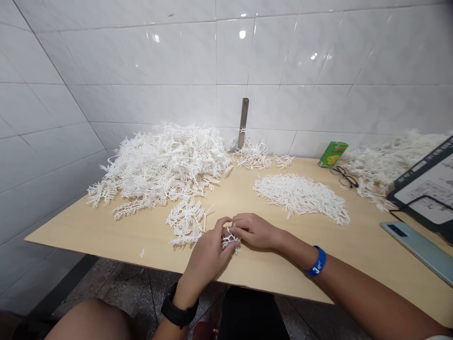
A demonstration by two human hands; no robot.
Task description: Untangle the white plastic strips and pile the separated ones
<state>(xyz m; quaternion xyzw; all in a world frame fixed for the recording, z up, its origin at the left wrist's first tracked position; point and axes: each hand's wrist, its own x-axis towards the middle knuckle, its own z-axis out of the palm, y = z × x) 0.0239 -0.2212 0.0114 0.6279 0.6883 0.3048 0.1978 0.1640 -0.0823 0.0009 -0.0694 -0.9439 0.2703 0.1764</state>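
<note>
Close to the table's front edge, my left hand [211, 249] is closed around a white branched plastic piece [230, 241], with its thumb and fingers curled about it. My right hand [256, 230] meets it from the other side, its fingertips pinching at the upper part of the same piece. The fingers partly hide the piece. Left of my hands lies a small cluster of white branched pieces [186, 219]. A large heap of them [166, 160] rises behind that. To the right, small loose white pieces [300, 196] are spread in a flat pile.
An upright metal strip [243, 123] stands by the tiled wall, with a small white tangle [255, 155] at its foot. On the right are a green box [332, 154], eyeglasses [346, 177], another white heap [392, 158], a dark-framed printed board [432, 184] and a phone [419, 250].
</note>
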